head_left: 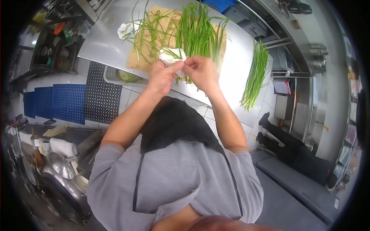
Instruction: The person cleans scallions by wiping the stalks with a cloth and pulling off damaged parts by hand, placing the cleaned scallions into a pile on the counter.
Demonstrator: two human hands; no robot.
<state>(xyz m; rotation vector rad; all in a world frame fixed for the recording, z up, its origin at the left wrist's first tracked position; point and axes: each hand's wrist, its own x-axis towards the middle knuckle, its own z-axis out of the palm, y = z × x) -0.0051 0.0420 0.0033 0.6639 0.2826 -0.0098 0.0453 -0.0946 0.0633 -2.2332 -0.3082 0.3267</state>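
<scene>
Landmark: brown sheet (pixel 144 64), lying on the metal bench (pixel 104 42). Left hand (pixel 163 75) is hovering over the sheet's near edge, fingers grasping a white cloth (pixel 167 58) with green stalk lying across it; the cloth is presumably cushioning and steadying the stalk. Right hand (pixel 202 73) is meeting it on the right, fingers pinched together; cannot tell what is between them. A thick pile of green stalks (pixel 196 34) is covering the sheet's right part, running roughly parallel, probably for easy picking. Loose stalks (pixel 153 30) are straggling over its left part, seemingly a separate group. 1 bundle (pixel 255 75) is lying well right of the sheet, likely so as not to mix. A 2nd white cloth (pixel 124 31) is sitting just left of the sheet.

Room: bare metal is showing between sheet and bundle; stalk ends are overrunning the sheet's near edge; a basket (pixel 108 79) is sitting below, near-left of the sheet, probably limiting leg room there
</scene>
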